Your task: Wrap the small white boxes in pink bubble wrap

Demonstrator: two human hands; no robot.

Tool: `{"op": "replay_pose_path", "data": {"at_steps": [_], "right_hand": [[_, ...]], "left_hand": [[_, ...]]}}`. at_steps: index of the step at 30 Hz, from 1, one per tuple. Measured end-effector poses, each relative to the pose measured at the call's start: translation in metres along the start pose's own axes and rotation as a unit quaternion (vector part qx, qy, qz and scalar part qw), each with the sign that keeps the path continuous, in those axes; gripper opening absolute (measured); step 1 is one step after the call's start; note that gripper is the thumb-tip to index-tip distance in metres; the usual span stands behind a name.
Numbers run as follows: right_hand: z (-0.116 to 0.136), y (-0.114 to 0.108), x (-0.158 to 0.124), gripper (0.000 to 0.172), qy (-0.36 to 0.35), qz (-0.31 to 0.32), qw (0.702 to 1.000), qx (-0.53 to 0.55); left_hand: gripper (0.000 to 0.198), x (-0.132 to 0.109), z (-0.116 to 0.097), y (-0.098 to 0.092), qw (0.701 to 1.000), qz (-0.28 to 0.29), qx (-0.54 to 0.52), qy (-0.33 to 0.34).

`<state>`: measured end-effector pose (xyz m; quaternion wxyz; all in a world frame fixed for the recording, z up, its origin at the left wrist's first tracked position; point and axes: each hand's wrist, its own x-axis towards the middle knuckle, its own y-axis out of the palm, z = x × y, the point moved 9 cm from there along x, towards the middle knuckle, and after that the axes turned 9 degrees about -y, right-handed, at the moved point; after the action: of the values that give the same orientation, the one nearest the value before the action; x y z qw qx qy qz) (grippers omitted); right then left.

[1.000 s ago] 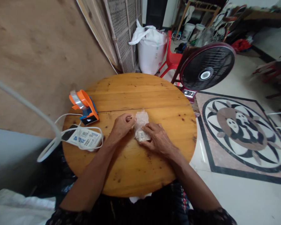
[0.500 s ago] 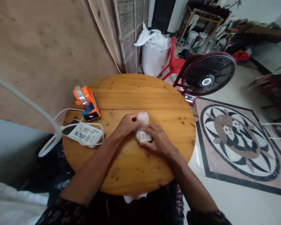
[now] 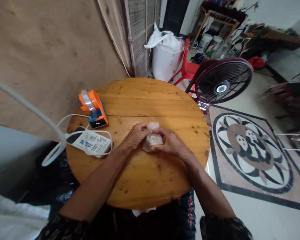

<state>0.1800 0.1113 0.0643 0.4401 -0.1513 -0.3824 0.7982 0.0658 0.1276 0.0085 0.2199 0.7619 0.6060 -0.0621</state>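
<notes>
While facing a round, yellow-brown wooden table (image 3: 145, 181), gripping a small, pale packet in crumpled, translucent plastic (image 3: 152, 142) at its middle, pinched at the far end by the left hand (image 3: 137, 135) and clasped along the side by the right hand (image 3: 174, 142). Partly hidden by the grip, with contents impossible to make out. Flanked at left by an orange-and-blue plastic tape dispenser (image 3: 99, 119) and a white printed box (image 3: 93, 141), partly covered by a looped white cable (image 3: 111, 140). Cut off at the bottom edge in dark, patterned sleeves (image 3: 67, 229).

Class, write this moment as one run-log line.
left hand: holding translucent packet | right hand: holding packet's right side | beneath: wooden table | tape dispenser: table's left
</notes>
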Motion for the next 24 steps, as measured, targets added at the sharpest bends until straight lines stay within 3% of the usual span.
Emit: {"op": "replay_pose_path", "data": {"at_steps": [4, 8, 11, 14, 16, 20, 24], "right_hand": [[-0.006, -0.001, -0.003, 0.052, 0.045, -0.027, 0.999, 0.007], [-0.003, -0.007, -0.006, 0.046, 0.011, -0.095, 0.995, -0.024], [-0.015, -0.009, -0.009, 0.066, 0.029, -0.141, 0.99, -0.01], [-0.037, 0.0, -0.011, 0.095, 0.069, -0.139, 0.986, 0.065], [-0.052, 0.009, -0.011, 0.103, 0.09, -0.129, 0.977, 0.144], [-0.065, 0.017, -0.012, 0.102, 0.087, -0.135, 0.948, 0.274], [-0.053, 0.015, -0.01, 0.092, 0.061, -0.113, 0.929, 0.348]], "left_hand": [[0.028, 0.0, -0.001, -0.002, 1.0, -0.009, -0.01, 0.0], [0.026, 0.002, 0.0, -0.004, 1.0, -0.011, -0.012, 0.0], [0.027, 0.001, 0.0, -0.004, 1.0, -0.008, -0.015, -0.003], [0.035, -0.002, -0.002, 0.002, 0.999, 0.03, -0.027, -0.009], [0.045, -0.006, -0.004, 0.011, 0.996, 0.08, -0.023, -0.012], [0.061, -0.011, -0.006, 0.025, 0.988, 0.154, 0.008, -0.002], [0.058, -0.008, -0.003, 0.024, 0.988, 0.154, 0.015, 0.015]]}}
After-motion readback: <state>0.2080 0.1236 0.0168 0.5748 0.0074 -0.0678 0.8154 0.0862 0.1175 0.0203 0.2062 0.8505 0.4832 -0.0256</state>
